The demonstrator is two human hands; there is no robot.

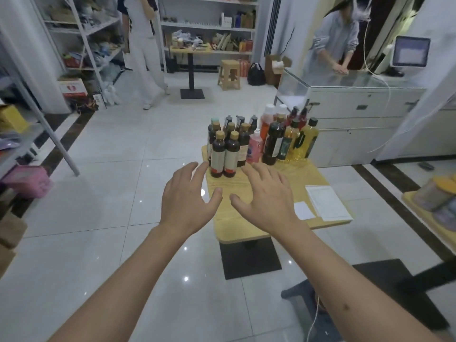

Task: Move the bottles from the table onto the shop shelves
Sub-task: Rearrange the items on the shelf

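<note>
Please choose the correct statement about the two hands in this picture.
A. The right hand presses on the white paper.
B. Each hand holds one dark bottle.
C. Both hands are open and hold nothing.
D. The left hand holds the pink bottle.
C: the left hand and the right hand reach with spread fingers towards the dark bottles and grip nothing.

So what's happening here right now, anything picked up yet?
Nothing picked up yet. The person's left hand and right hand are both open, fingers spread, reaching toward the bottles clustered at the far end of the table. The nearest are two dark bottles just beyond the fingertips; neither hand touches them. All bottles stand upright. Papers lie on the table to the right. Shelves stand at the left and back of the room.
</note>
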